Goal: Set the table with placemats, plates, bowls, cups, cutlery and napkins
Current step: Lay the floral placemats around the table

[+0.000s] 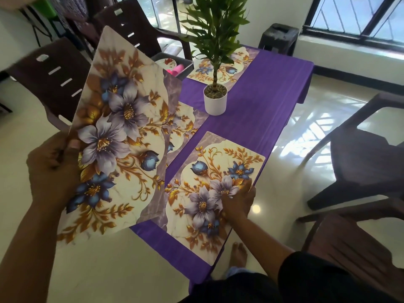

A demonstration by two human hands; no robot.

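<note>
My left hand [52, 169] grips the left edge of a floral placemat [113, 136] and holds it tilted in the air over the table's left side. My right hand [238, 200] rests flat, fingers apart, on a second floral placemat [209, 167] that lies on the near right part of the purple tablecloth [258, 101]. A third placemat [183, 123] lies on the left side, partly hidden behind the raised one. A fourth placemat [227, 66] lies at the far end behind the plant.
A potted plant in a white pot [215, 101] stands mid-table. A grey tray [175, 64] with a plate and pink items sits on a chair at the far left. Dark chairs [367, 162] surround the table. My bare foot [239, 254] stands by the near corner.
</note>
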